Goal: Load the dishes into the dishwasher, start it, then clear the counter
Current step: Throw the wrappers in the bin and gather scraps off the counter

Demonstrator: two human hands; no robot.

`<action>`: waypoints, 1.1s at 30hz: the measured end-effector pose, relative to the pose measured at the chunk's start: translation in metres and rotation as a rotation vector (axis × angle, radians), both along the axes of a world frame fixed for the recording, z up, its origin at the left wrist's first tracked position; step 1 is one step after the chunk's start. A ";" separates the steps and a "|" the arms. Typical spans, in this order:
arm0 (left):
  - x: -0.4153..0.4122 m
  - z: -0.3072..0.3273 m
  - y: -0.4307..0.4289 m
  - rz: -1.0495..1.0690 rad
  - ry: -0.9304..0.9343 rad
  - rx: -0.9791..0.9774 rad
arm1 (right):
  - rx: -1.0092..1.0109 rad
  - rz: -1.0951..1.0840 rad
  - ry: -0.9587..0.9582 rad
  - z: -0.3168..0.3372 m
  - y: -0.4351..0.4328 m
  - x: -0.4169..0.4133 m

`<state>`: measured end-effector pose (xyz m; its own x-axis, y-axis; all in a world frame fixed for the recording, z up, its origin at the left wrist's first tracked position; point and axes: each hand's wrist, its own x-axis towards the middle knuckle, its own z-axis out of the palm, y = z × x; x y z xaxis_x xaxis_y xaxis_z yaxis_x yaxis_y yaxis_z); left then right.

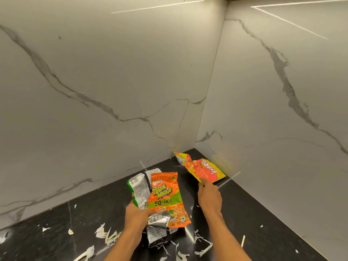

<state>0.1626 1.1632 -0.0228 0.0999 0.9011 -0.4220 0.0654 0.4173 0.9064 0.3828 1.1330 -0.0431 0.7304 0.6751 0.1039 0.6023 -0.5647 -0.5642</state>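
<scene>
My left hand grips a bunch of empty snack wrappers above the black counter: an orange Bingo Tedhe Medhe packet in front, a green and white packet behind it, and a crumpled silver and black wrapper hanging below. My right hand reaches toward the corner and pinches the near edge of a yellow and red Bingo Original packet, which lifts off the counter near the wall.
White marble walls meet in a corner at the back right. White vegetable peelings and scraps lie scattered across the near counter. A pale stick lies at the right.
</scene>
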 end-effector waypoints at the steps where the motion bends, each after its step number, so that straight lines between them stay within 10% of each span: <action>1: -0.001 0.000 0.000 0.006 0.002 -0.003 | 0.089 -0.035 0.090 0.001 -0.002 -0.002; 12: -0.029 0.036 -0.047 0.030 -0.032 0.024 | 0.763 -0.254 0.922 0.036 -0.088 -0.051; 33: -0.128 0.056 -0.158 0.072 0.036 -0.021 | 0.730 -0.189 1.033 0.086 -0.222 -0.159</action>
